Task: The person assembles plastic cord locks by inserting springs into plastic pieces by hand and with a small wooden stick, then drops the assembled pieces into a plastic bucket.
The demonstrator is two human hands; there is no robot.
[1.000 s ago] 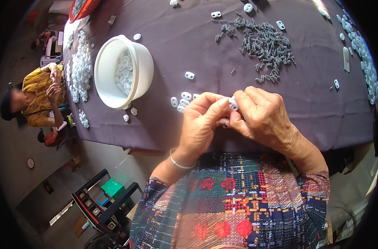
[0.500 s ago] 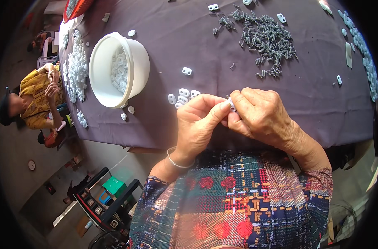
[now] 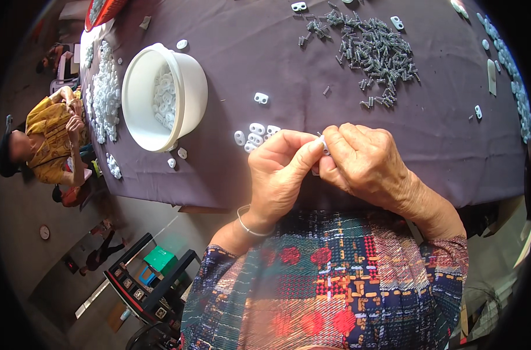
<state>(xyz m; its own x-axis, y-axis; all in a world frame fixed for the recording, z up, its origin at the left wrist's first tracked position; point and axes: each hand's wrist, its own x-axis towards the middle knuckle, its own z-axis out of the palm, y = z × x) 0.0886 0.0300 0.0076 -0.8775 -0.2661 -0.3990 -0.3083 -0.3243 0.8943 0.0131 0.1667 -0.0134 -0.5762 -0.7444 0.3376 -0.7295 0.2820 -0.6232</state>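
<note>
Between the fingertips of both hands is a small white two-hole cord lock [image 3: 324, 146], mostly covered by fingers. My left hand [image 3: 283, 175] pinches it with thumb and forefinger. From the other side, my right hand [image 3: 364, 157] grips it with curled fingers. A thin dark bit pokes up by the left forefinger's tip; I cannot make out what it is. Beside my left hand lies a small cluster of white cord locks [image 3: 255, 139], with a single cord lock [image 3: 261, 98] farther off. Beyond my right hand spreads a pile of small metal springs [image 3: 376, 55].
A white tub [image 3: 194, 87] partly filled with white pieces stands tilted-looking at left. Past it lie a heap of white pieces [image 3: 105, 93] and a red basket [image 3: 102, 14]. More pale pieces [image 3: 513, 76] line the right edge of the dark tablecloth [image 3: 236, 52]. A person [image 3: 50, 137] in yellow sits at left.
My hands stay almost in place, still pinching the cord lock, with only slight finger movement. The view has shifted a little. In the background, a person has moved.
</note>
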